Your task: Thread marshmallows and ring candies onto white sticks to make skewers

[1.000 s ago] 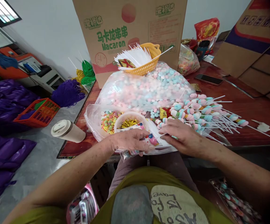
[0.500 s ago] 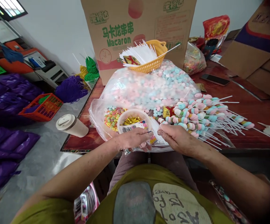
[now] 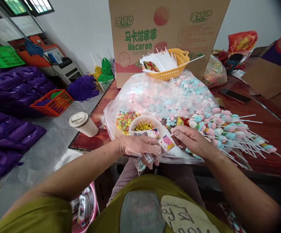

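Note:
My left hand [image 3: 141,147] is closed on a small clear plastic packet [image 3: 144,160] with candy pieces inside, its lower end sticking out below the fingers. The packet's printed part [image 3: 167,143], white with pink and yellow, shows between my hands. My right hand [image 3: 185,137] pinches at the upper right of that part; what exactly its fingertips hold is too small to tell. Behind my hands stands a round white tub [image 3: 163,129] with gold twist ties [image 3: 143,126] and printed packets. To the right lies a pile of pink and blue candy skewers [image 3: 218,127].
A large plastic bag of candies [image 3: 150,92] bears a yellow basket [image 3: 168,75] of white sticks. A lidded cup [image 3: 87,125] stands at the table's left edge. A phone [image 3: 236,96] lies at right, near cardboard boxes. A pink bin [image 3: 94,197] stands below.
My left hand has turned and lowered, showing more of the packet. The printed part now shows between my hands. The camera view has shifted, moving the table's contents rightward in the picture.

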A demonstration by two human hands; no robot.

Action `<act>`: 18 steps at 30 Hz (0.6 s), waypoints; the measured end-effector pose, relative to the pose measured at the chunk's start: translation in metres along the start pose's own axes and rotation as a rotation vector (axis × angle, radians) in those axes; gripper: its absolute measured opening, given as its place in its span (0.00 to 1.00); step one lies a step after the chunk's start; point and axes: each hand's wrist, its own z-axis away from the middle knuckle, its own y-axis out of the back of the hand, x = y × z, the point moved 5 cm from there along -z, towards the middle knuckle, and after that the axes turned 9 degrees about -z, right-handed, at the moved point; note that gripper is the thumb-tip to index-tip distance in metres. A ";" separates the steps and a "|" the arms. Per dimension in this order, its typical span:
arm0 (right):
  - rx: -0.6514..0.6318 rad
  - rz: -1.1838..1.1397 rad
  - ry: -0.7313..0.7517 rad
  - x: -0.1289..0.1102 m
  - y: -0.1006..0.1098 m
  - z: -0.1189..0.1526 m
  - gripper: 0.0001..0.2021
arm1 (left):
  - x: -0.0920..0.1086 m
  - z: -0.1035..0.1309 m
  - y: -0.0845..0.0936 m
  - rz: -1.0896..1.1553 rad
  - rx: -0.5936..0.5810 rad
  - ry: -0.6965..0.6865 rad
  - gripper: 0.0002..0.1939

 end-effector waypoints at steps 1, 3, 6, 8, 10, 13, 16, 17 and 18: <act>0.037 -0.047 -0.024 0.001 -0.001 0.001 0.14 | -0.003 -0.001 -0.002 0.028 0.048 -0.002 0.17; 0.105 -0.189 -0.094 0.006 -0.008 0.004 0.13 | -0.009 -0.006 -0.002 0.047 0.211 -0.042 0.15; 0.066 -0.355 -0.241 0.017 -0.037 0.010 0.17 | -0.012 -0.007 0.001 -0.114 0.429 -0.097 0.14; 0.094 -0.401 -0.280 0.021 -0.053 0.010 0.14 | -0.011 -0.005 0.002 -0.296 0.495 -0.128 0.16; 0.203 -0.430 -0.257 0.021 -0.058 0.008 0.13 | -0.012 -0.002 0.000 -0.435 0.461 -0.134 0.18; 0.223 -0.359 -0.199 0.009 -0.059 0.006 0.13 | -0.018 0.001 -0.005 -0.465 0.315 -0.118 0.19; 0.373 -0.051 0.039 -0.020 -0.044 0.011 0.11 | -0.020 0.005 0.000 -0.387 0.423 -0.079 0.18; 0.419 0.134 0.167 -0.033 -0.040 0.015 0.11 | -0.021 0.006 0.003 -0.355 0.477 -0.058 0.17; 0.415 0.351 0.291 -0.044 -0.041 0.019 0.14 | -0.021 0.007 0.004 -0.335 0.511 -0.047 0.17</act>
